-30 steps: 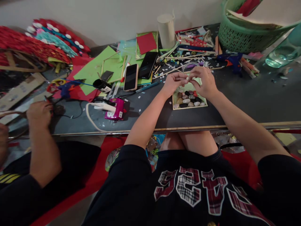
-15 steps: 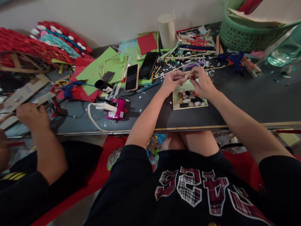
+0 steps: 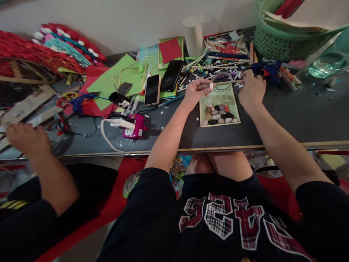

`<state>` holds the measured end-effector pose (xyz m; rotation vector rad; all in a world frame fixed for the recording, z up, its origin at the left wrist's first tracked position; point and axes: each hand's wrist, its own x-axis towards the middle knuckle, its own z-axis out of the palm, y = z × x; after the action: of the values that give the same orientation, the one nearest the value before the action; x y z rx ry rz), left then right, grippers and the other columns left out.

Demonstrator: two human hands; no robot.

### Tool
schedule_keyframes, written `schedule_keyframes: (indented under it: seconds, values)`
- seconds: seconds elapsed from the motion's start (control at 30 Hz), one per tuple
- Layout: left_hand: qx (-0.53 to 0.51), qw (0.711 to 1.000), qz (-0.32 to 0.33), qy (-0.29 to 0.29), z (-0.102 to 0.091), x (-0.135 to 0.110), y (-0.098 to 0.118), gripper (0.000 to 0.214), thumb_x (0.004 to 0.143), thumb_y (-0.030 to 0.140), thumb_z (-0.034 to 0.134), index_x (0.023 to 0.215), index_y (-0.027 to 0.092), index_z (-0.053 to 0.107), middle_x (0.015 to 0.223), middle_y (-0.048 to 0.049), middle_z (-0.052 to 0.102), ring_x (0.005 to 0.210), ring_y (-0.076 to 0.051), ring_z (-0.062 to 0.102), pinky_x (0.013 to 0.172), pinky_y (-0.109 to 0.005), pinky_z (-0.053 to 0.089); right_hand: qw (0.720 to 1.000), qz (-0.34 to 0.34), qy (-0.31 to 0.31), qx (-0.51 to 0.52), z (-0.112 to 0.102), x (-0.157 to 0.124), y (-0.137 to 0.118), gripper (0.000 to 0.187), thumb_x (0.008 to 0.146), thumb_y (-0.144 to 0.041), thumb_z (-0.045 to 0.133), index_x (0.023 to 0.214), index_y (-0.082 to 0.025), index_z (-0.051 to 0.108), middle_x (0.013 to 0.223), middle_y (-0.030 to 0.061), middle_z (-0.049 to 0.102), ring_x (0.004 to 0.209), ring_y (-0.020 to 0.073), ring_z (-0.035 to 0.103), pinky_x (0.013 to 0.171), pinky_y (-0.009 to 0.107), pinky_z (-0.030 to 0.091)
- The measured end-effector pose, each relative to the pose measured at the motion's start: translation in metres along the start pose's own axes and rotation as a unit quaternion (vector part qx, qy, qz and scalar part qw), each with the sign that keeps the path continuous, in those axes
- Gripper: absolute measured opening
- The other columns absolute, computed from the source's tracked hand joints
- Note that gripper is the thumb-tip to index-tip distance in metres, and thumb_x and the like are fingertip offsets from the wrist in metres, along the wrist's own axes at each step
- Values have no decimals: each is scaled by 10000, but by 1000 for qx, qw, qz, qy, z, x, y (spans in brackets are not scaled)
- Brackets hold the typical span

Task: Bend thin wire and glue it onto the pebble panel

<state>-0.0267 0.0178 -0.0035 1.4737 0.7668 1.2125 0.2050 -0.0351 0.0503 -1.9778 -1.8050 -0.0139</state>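
My left hand (image 3: 196, 91) pinches a small white lump (image 3: 211, 86) between thumb and fingertips, above the upper left of a shallow frame (image 3: 201, 113). Pebbles (image 3: 216, 117) in grey, black, tan and white fill the lower part of its pale green panel, with a bit of orange among them. A clear ring (image 3: 231, 83) lies at the frame's top edge. My right hand (image 3: 253, 90) is over the table right of the frame, palm down and fingers apart, near paper scraps and a blue glue gun (image 3: 265, 68). Nothing shows in it.
Two phones (image 3: 152, 90), green paper (image 3: 109, 85) and a purple plug adapter (image 3: 134, 126) lie to the left. Behind are a white cylinder (image 3: 193, 36) and thin sticks. A green basket (image 3: 278, 43) and a glass (image 3: 324, 63) stand right. A co-worker's hand (image 3: 28, 139) is far left.
My hands were together over the frame and have parted. The right has moved right towards the scraps; the left keeps the white lump. The co-worker's hand has shifted left.
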Motion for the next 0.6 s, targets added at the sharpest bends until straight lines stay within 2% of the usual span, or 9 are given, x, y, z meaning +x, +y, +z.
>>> schedule_keyframes:
  seconds: [0.13, 0.27, 0.33, 0.47, 0.6]
  values:
    - [59, 998, 8, -4, -3, -1, 3, 584, 644, 548, 964, 1087, 218, 775, 1009, -41, 800, 999, -223, 754, 868, -355, 584, 999, -19, -23, -28, -5, -4, -7, 397, 852, -12, 518, 1177, -196, 651, 1128, 91, 777, 1229, 351, 621, 1049, 509, 452]
    - [127, 991, -18, -24, -3, -5, 14, 339, 632, 338, 975, 886, 173, 824, 827, -30, 801, 701, -129, 657, 714, -289, 526, 999, -36, -23, -17, 3, 0, -2, 328, 911, -103, 526, 1200, -207, 640, 1122, 109, 763, 1227, 364, 612, 1049, 526, 450]
    - [167, 984, -39, -45, -2, -7, 20, 264, 643, 253, 955, 853, 151, 831, 786, -41, 798, 632, -108, 599, 664, -278, 488, 999, -45, -17, -2, 6, 1, 1, 285, 953, -171, 502, 1196, -224, 642, 1125, 122, 762, 1212, 371, 609, 1039, 537, 450]
    - [226, 966, -86, -90, 2, -10, 30, 261, 641, 206, 942, 867, 117, 847, 786, -84, 816, 660, -139, 633, 666, -281, 478, 998, -64, -10, 21, 6, 0, 1, 308, 971, -208, 444, 1182, -249, 664, 1133, 128, 770, 1189, 371, 618, 1026, 555, 463]
    - [258, 953, -109, -111, 4, -10, 35, 280, 659, 211, 927, 916, 122, 862, 847, -109, 838, 779, -206, 736, 769, -309, 548, 997, -74, -19, 25, 7, 0, -1, 350, 950, -187, 442, 1191, -242, 689, 1137, 126, 776, 1203, 370, 626, 1043, 564, 469]
